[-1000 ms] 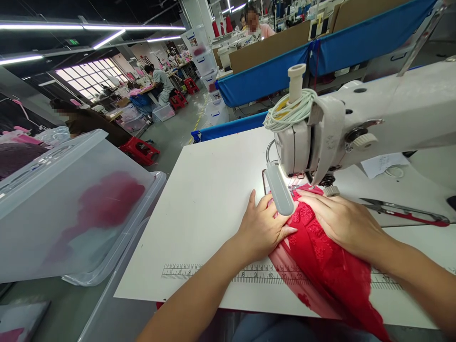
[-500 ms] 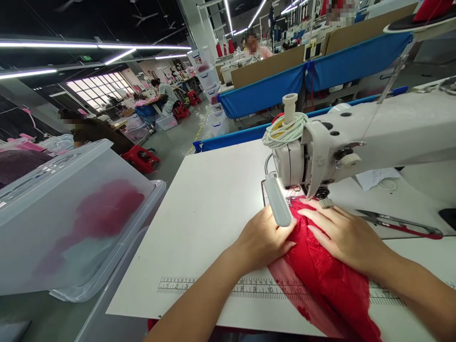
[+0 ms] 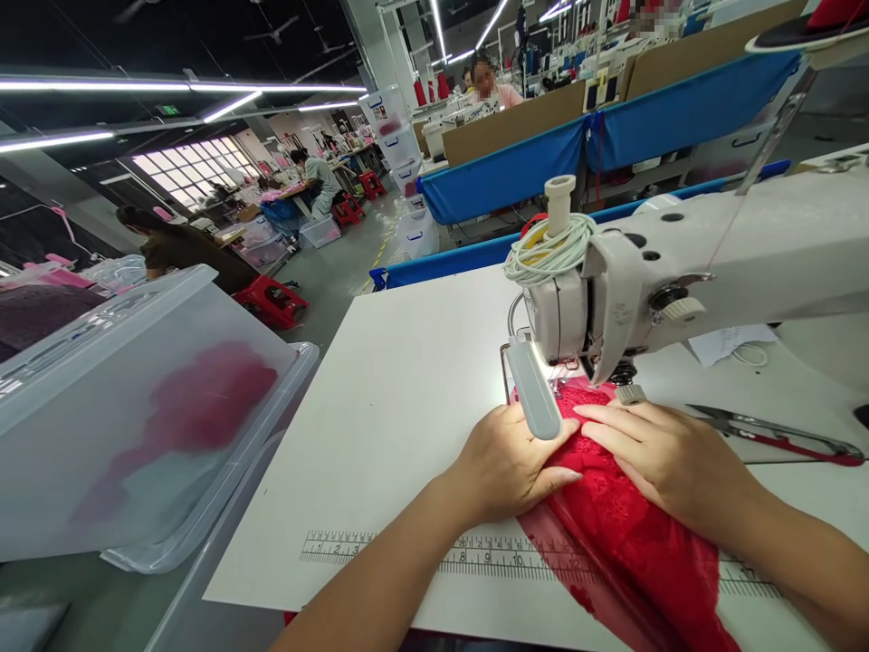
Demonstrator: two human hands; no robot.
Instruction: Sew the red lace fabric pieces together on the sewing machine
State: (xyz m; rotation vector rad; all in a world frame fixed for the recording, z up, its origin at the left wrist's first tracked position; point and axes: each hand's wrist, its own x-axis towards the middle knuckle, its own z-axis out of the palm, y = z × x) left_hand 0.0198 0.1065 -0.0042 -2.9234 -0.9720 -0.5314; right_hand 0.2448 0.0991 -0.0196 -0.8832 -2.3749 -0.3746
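A piece of red lace fabric with a sheer pinkish edge runs from under the sewing machine's presser foot down over the table's front edge. On its left side rests my left hand, thumb and forefinger apart on the cloth. The grey lamp on the machine head hides part of its fingers. My right hand lies on the right side of the fabric, fingers stretched towards the foot, its thumb out of sight. The white sewing machine stands just beyond both hands.
Thread snips with a red handle lie right of my right hand. A ruler strip marks the white table near its front edge. At left stands a translucent plastic bin with red cloth inside. Other people sit at work farther back.
The fabric has moved further under the foot, with pinkish cloth now showing beside it. My right fingers have drawn back slightly from the needle; my left thumb is straighter. The view shifts slightly.
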